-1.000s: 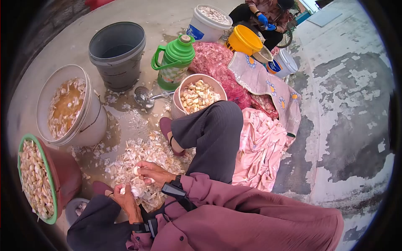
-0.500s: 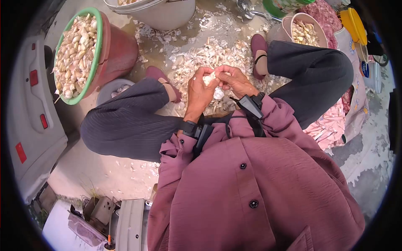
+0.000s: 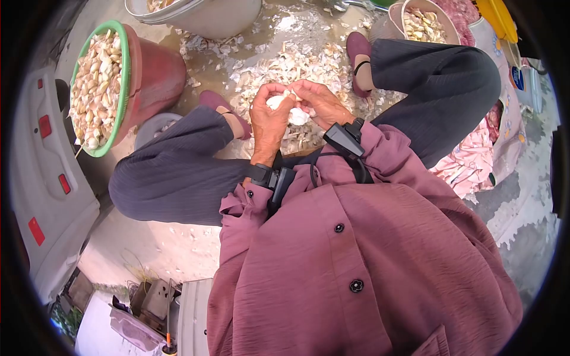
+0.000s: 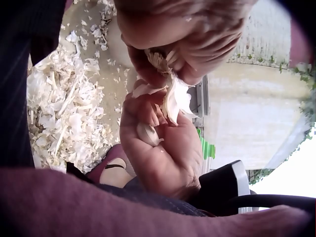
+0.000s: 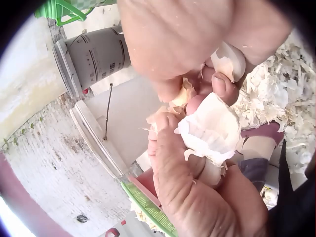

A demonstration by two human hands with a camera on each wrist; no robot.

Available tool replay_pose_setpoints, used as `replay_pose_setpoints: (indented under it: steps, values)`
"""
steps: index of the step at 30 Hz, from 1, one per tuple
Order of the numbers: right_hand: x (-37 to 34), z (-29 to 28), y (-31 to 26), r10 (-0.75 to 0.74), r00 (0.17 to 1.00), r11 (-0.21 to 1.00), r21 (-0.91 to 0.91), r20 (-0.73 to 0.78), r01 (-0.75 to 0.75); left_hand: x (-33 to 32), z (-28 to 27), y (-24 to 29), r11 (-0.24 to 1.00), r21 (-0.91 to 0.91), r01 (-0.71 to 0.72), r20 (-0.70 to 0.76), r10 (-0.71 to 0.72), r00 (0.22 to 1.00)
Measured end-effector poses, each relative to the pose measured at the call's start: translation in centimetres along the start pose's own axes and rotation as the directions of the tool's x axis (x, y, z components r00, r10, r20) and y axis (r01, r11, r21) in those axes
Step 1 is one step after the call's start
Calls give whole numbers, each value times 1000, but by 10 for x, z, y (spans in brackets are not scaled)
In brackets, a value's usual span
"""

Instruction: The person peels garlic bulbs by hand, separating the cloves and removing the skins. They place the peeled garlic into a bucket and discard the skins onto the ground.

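In the head view the left hand (image 3: 270, 121) and right hand (image 3: 323, 107) meet over the peelings, fingertips close together around pale garlic (image 3: 274, 102). The left hand (image 5: 190, 182) holds garlic with a wide, cupped piece of white skin (image 5: 210, 128) standing out from it in the right wrist view. Both hands pinch papery skin (image 4: 175, 98) between them in the left wrist view. A clove (image 4: 148, 134) is tucked in the curled fingers of the right hand (image 4: 160, 148); the same hand (image 5: 182, 39) shows it from above in the right wrist view.
Peelings (image 3: 291, 65) lie heaped on the ground between the feet. A green-rimmed red tub (image 3: 157, 71) full of garlic stands at left, beside a small grey basin (image 3: 148, 132). A pink bucket (image 3: 452, 29) of cloves is beyond the right knee; a white bucket (image 3: 228, 21) is at the top.
The head view has swung down and left, bringing the torso and the vehicle part into sight. The hands, apart a second ago, are now together at the garlic.
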State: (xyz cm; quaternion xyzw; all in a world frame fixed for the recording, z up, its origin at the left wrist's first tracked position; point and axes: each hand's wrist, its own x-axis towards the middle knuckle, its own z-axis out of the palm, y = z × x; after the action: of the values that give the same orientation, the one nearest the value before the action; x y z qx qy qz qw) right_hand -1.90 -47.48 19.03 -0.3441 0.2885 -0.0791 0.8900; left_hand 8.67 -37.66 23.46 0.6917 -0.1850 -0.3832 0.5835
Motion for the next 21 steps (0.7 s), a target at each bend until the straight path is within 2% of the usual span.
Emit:
replay_pose_setpoints:
  steps: [1,2,3,4,5,6,7,8,9,10,11,13,14,16,17,18,19,20,21]
  values:
    - [1,0,1,-3,1000,1000,2,-1,3,1,1,-1,996,-87,-34,-37,31,999]
    - [3,1,3,33,995,996,81,-91,-25,0,1,-2,989,-146,-31,-42,25,999]
    - [3,4,2,76,981,986,162,-178,-47,1,0,-3,989,-143,-33,-38,28,999]
    - [0,5,0,73,981,985,164,-179,-43,2,-1,-6,987,-162,15,-67,-26,997]
    - [-2,6,-4,156,964,976,184,-216,-116,3,-2,-9,981,-184,59,-97,-78,992]
    - [-2,4,-9,233,940,962,202,-249,-185,4,-1,-9,981,-187,48,-98,-68,993]
    - [5,-4,0,191,976,956,245,-101,-162,4,-1,-9,998,-64,30,-97,-36,995]
    - [8,-11,11,200,976,943,289,-84,-168,3,-2,-7,998,62,9,-95,-3,995]
    - [9,-7,12,201,978,930,324,-59,-172,1,1,-1,995,105,-1,-101,12,995]
    - [7,1,9,212,975,932,315,-67,-181,1,1,2,991,130,37,-91,-25,996]
    - [4,10,4,211,975,937,298,-72,-181,5,0,-13,992,124,17,-103,-4,995]
    - [4,9,1,185,979,973,156,-83,-171,6,0,-20,997,51,54,-131,-47,990]
    - [1,9,-7,219,972,972,106,-84,-210,7,1,-26,996,92,6,-158,9,987]
    - [-6,13,-16,281,953,960,25,-113,-280,6,1,-20,993,94,69,-196,-50,979]
    - [-6,17,-20,299,945,953,-12,-137,-303,10,0,-36,977,213,-1,-245,55,968]
    - [-6,17,-19,296,946,953,-34,-129,-302,10,-2,-30,938,342,-48,-228,133,965]
    - [-3,17,-17,250,961,955,-131,-122,-265,9,-4,-22,882,464,-87,-202,201,959]
    - [-2,13,-15,229,968,965,-109,-103,-240,9,-4,-19,882,462,-89,-214,209,954]
    - [1,11,-17,209,974,973,-87,-86,-216,10,-2,-17,925,378,-46,-252,151,956]
